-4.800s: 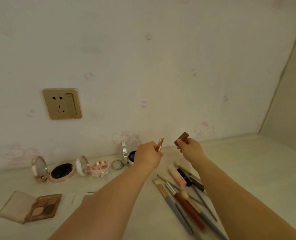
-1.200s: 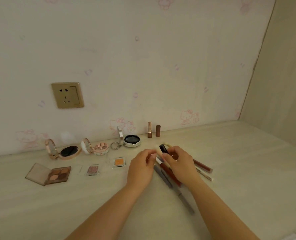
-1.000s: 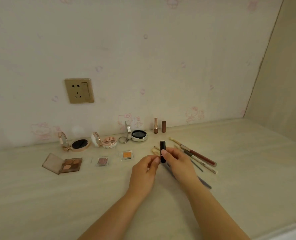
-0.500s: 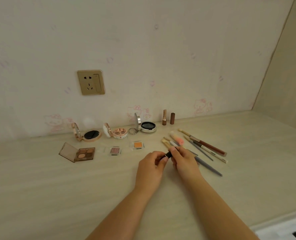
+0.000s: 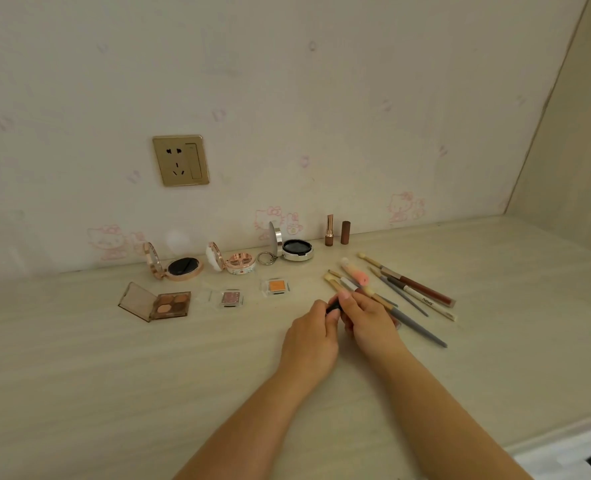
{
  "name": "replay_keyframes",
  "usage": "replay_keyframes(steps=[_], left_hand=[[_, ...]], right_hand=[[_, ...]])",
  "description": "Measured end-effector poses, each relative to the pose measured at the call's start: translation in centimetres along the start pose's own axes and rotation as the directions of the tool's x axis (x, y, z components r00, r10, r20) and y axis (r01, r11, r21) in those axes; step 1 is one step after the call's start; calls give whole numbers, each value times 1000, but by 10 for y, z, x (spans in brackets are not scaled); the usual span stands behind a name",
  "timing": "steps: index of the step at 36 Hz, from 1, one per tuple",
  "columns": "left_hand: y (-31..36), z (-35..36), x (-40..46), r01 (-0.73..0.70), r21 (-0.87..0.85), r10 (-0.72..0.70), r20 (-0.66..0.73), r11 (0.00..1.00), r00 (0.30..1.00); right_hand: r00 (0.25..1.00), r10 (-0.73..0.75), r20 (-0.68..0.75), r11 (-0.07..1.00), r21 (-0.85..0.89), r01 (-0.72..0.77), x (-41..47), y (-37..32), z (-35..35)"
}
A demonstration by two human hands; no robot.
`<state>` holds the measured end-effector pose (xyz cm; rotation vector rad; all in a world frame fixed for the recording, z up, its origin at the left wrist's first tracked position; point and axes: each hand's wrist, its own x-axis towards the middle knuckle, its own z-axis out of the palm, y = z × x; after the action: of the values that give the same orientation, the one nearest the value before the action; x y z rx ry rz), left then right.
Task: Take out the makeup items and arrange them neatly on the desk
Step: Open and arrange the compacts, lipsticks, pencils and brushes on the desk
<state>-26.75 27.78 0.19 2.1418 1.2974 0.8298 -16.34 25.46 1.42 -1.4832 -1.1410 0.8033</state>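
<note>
My left hand [image 5: 313, 336] and my right hand [image 5: 368, 320] meet at the middle of the desk [image 5: 114, 375], both pinching a small black tube [image 5: 334, 307] that is mostly hidden by my fingers. Just beyond lies a loose pile of brushes and pencils [image 5: 401, 292]. A lipstick [image 5: 329, 231] and its brown cap [image 5: 345, 232] stand upright by the wall. Three open compacts [image 5: 180, 266] [image 5: 235, 262] [image 5: 292, 249] line the wall. In front of them lie an eyeshadow palette [image 5: 159, 303] and two small single pans [image 5: 231, 298] [image 5: 276, 286].
A gold wall socket [image 5: 180, 160] sits above the compacts. A side panel [image 5: 571, 150] closes the desk at the right. The desk's front edge runs at the lower right, with something white [image 5: 571, 448] below it.
The lipstick and cap now stand by the wall. Both hands took the black tube from the pile and drew it back toward me, tipping it down between my fingers. The view pulled back.
</note>
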Motion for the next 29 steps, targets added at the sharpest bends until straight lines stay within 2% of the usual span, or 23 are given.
replay_keyframes(steps=[7, 12, 20, 24, 29], left_hand=[[-1, -3, 0, 9, -95, -10, -3, 995, 1000], [-3, -4, 0, 16, -150, -22, -36, 989, 999], [-1, -6, -2, 42, -285, -57, -48, 958, 997], [2, -7, 4, 8, -247, -19, -39, 969, 999], [18, -8, 25, -54, -148, 62, 50, 988, 997]], right_hand=[[1000, -9, 16, 999, 45, 8, -2, -2, -2], [999, 19, 35, 974, 226, -27, 1, 0, -3], [990, 64, 125, 920, 378, -108, 4, 6, -2], [984, 74, 165, 903, 407, -136, 9, 6, -7], [994, 59, 94, 895, 437, -94, 22, 3, -25]])
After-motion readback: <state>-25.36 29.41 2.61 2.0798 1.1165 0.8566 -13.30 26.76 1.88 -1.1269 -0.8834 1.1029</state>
